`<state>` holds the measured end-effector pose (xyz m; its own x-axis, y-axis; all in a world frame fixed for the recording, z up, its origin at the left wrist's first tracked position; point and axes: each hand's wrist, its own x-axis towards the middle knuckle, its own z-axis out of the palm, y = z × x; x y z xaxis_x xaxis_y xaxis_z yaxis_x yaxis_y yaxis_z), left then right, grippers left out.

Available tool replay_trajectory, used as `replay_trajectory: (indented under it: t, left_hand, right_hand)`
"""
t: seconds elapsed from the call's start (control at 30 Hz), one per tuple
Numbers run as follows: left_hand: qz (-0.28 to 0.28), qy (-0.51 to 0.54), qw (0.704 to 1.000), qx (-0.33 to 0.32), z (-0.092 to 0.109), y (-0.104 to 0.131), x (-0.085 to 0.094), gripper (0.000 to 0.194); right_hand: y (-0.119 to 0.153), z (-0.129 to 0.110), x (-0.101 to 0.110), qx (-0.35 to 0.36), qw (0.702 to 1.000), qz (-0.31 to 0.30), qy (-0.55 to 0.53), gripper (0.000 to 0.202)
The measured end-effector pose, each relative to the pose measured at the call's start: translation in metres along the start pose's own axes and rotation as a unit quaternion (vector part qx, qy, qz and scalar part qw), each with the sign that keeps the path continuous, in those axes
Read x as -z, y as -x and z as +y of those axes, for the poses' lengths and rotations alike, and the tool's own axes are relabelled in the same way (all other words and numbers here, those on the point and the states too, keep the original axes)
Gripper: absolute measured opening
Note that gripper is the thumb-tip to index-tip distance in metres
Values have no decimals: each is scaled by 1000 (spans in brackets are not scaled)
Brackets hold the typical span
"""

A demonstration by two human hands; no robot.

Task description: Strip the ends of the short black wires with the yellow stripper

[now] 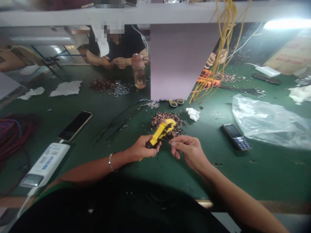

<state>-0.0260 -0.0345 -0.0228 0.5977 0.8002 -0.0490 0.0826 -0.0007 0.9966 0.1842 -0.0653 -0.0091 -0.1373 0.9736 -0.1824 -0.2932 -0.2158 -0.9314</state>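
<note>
- Head view, centre of frame: gripping a yellow tool [158, 132] in the left hand [142, 149], with fingers curled closed around the dark lower end, and pointing the tool's head toward the upper right.
- Just right of centre: bringing thumb and index finger of the right hand [190, 149] together in a pinch near the tool, with the other fingers loosely bent; cannot tell whether anything thin sits between the tips.
- Behind the tool, middle of frame: lying in a heap on the green tabletop [211, 132], a copper-and-black pile of short pieces [156, 119], partly hidden by the tool.
- Left of that pile: spread at a slant, long dark strands [121, 121].
- Above and right of the pile: two tape rolls [173, 104], side by side, and a crumpled white tissue [193, 114].
- Left side of frame: a dark-screened phone [75, 126], a white device with a small display [48, 163], and a coil of red cable [12, 136] at the edge.
- Right side: a keypad phone [235, 137] beside a clear plastic bag [264, 121].
- Upper left of centre: a bottle [139, 74], next to a seated co-worker in dark clothing [131, 42].
- Upper right: yellow wires [224, 42], hanging from the shelf [170, 13].
</note>
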Motion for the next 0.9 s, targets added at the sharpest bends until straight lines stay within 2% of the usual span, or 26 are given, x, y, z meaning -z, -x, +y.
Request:
replay_trajectory:
  t: [0.1,0.2,0.4,0.63,0.9]
  left_hand:
    - [-81,207,973,55,-2,-5,6,37]
    - [-148,290,941,90,-9,-8,13,44]
    - [-195,311,924,103,-13,-12,20,57]
    - [-228,305,917,118,-1,-10,14,53]
    - [-243,313,910,124,-3,-8,12,53]
  right_hand:
    - [-2,0,3,15,1000,20,8,6]
    - [-3,0,5,28,999,43,11,6]
    - [-6,-4,8,49,997,62,4,8]
    - [-9,-8,14,110,989,99,26,8]
    - [-8,-9,11,102,988,96,62,8]
